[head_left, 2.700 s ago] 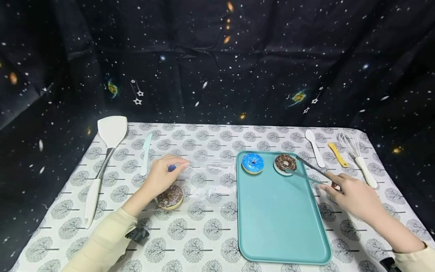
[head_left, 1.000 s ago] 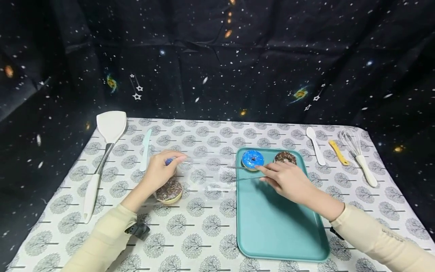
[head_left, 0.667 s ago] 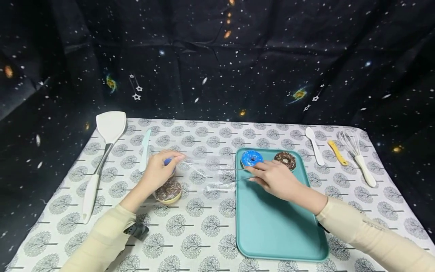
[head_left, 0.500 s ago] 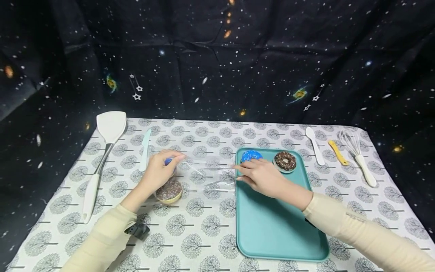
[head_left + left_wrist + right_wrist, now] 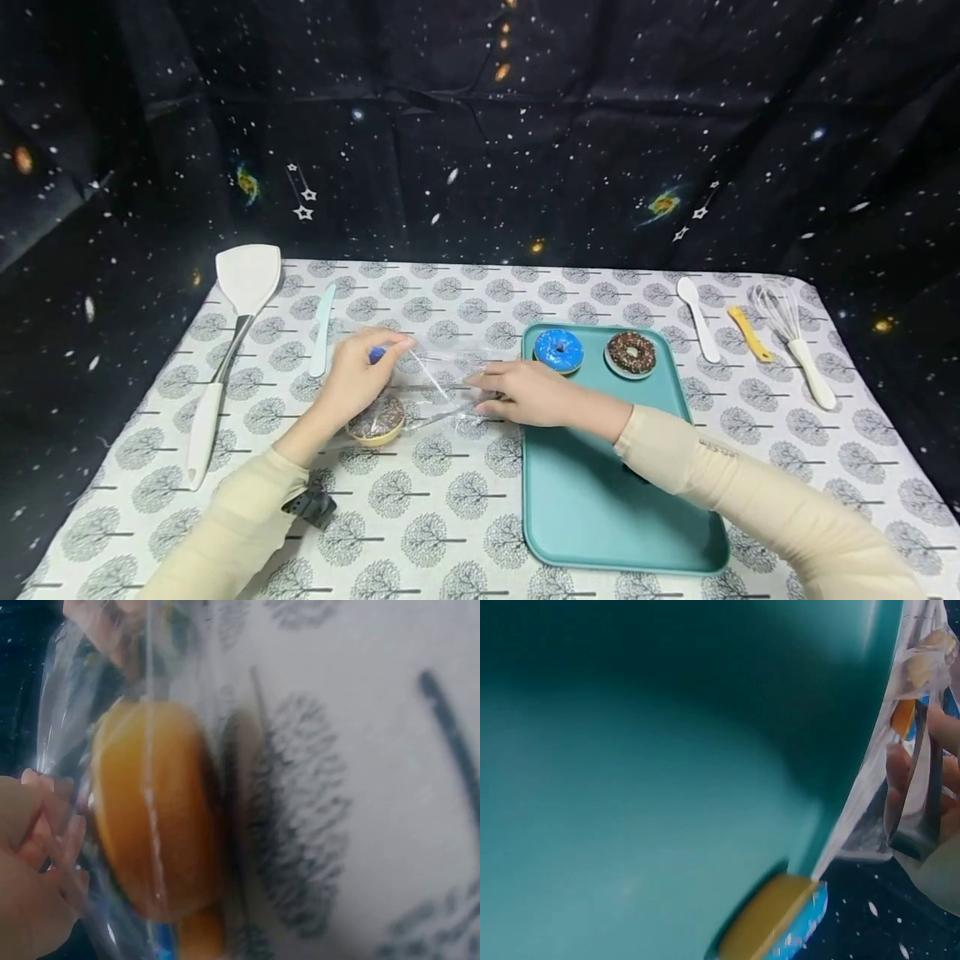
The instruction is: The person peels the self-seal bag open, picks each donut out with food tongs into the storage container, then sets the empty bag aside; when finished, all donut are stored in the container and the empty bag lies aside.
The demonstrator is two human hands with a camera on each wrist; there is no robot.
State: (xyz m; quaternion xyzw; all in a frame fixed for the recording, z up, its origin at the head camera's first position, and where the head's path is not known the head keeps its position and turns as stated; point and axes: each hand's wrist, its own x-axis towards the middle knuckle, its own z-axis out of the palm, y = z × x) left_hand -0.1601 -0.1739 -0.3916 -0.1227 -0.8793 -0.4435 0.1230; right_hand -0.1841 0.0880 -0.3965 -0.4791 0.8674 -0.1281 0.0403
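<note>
Clear plastic makes up the bag (image 5: 442, 357), likely light, limp and slippery; the left hand (image 5: 362, 368) pinches its edge between fingers and thumb, a sensible hold. Just below those fingers, inside the film, lies a chocolate doughnut (image 5: 375, 423), probably light and perhaps squashy, best gripped round its pale sides. Rightward, the right hand's (image 5: 523, 393) fingers are clamped on metal tongs (image 5: 915, 838), stiff and likely springy, with the teal tray (image 5: 600, 517) beyond them.
</note>
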